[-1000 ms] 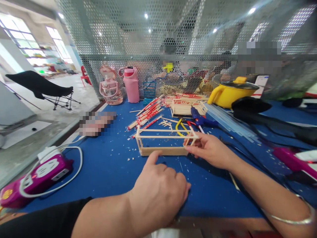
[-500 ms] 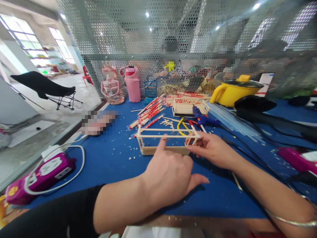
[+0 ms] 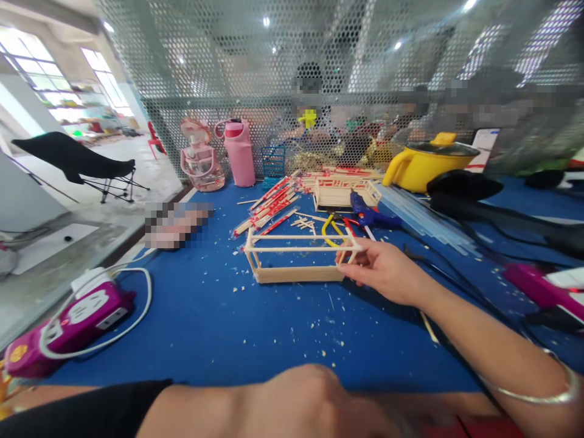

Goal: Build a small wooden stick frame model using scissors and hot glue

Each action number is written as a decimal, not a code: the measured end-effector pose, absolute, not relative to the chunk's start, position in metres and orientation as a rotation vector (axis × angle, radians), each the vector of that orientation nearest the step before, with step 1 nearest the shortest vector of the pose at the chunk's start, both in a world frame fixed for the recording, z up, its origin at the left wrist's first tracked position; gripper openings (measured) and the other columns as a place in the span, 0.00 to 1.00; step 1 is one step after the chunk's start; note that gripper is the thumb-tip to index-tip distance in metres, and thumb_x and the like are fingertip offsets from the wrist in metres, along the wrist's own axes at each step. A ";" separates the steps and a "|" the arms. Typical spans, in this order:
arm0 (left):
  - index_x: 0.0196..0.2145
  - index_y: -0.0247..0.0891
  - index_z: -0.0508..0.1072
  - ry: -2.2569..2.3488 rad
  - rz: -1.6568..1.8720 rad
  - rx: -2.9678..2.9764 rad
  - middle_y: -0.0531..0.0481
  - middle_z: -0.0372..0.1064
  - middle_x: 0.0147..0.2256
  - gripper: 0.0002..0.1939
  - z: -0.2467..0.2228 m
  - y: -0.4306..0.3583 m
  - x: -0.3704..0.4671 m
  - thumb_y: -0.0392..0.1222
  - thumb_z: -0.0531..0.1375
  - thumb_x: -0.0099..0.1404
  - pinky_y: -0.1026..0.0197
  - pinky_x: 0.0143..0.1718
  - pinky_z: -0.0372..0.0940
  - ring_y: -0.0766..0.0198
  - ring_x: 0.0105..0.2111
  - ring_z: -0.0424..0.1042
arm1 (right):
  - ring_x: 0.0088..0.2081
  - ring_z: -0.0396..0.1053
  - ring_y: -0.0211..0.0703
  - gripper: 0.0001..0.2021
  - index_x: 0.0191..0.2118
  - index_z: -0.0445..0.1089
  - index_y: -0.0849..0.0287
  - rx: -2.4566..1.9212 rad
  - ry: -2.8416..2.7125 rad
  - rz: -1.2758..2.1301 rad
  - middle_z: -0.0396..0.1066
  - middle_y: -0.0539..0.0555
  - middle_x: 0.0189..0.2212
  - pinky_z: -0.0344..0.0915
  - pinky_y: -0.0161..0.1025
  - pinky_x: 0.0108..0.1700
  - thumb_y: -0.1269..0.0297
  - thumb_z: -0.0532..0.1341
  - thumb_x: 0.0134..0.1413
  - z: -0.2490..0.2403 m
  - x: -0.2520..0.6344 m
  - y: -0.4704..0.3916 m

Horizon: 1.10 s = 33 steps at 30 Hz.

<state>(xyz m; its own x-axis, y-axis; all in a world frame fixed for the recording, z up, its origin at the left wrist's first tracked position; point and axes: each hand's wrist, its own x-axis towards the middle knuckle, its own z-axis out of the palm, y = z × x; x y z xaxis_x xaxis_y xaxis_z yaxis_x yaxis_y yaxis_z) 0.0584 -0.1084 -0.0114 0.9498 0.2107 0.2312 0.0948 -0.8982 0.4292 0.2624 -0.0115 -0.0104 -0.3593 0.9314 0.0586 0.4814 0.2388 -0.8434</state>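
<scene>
A long box-shaped frame of pale wooden sticks (image 3: 298,275) stands on the blue table, with a solid low wall and thin rails above it. Its right end is gripped by my right hand (image 3: 381,267), thumb in front and fingers around the corner posts. My left hand (image 3: 305,401) is low at the table's front edge, away from the frame; its fingers are out of sight. Behind the frame lie a blue glue gun (image 3: 371,216), pliers with yellow and red handles (image 3: 329,230) and some short cut sticks (image 3: 303,223).
Red-wrapped chopsticks (image 3: 274,204) and a second stick frame (image 3: 347,198) lie farther back. A yellow pot (image 3: 433,164) and clear glue sticks (image 3: 424,219) are at right. Pink bottles (image 3: 240,155) stand by the mesh screen. A purple power strip (image 3: 75,322) is at left.
My left hand has pulled back from the front of the stick frame, down toward the table's near edge. My right hand keeps its hold on the frame's right end.
</scene>
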 end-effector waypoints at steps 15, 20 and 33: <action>0.42 0.36 0.72 1.485 0.903 1.772 0.48 0.72 0.34 0.16 -0.012 -0.050 -0.024 0.49 0.60 0.59 0.62 0.32 0.63 0.62 0.32 0.69 | 0.20 0.63 0.34 0.15 0.32 0.68 0.58 -1.290 -1.745 1.156 0.67 0.47 0.22 0.63 0.33 0.22 0.52 0.65 0.44 -0.006 0.262 -0.009; 0.30 0.34 0.71 1.277 1.017 1.599 0.55 0.68 0.25 0.12 0.010 -0.017 -0.006 0.48 0.62 0.57 0.68 0.23 0.55 0.72 0.22 0.61 | 0.18 0.61 0.34 0.15 0.35 0.66 0.56 -1.243 -1.435 1.110 0.65 0.46 0.20 0.62 0.34 0.20 0.50 0.64 0.46 0.000 0.270 -0.006; 0.34 0.33 0.75 1.011 1.049 1.078 0.53 0.70 0.24 0.14 -0.012 -0.005 -0.009 0.45 0.68 0.53 0.72 0.26 0.64 0.74 0.23 0.66 | 0.22 0.65 0.38 0.13 0.33 0.68 0.53 -1.261 -1.512 0.873 0.67 0.47 0.22 0.65 0.39 0.27 0.50 0.63 0.49 -0.007 0.264 -0.013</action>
<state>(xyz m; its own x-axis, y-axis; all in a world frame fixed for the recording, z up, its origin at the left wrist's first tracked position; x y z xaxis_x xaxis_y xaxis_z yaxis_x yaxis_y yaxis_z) -0.0094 -0.0050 -0.0117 0.1990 0.9732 -0.1154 -0.1509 0.1468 0.9776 0.2640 -0.0130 -0.0066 -0.0187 0.9757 0.2183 0.2990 0.2138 -0.9300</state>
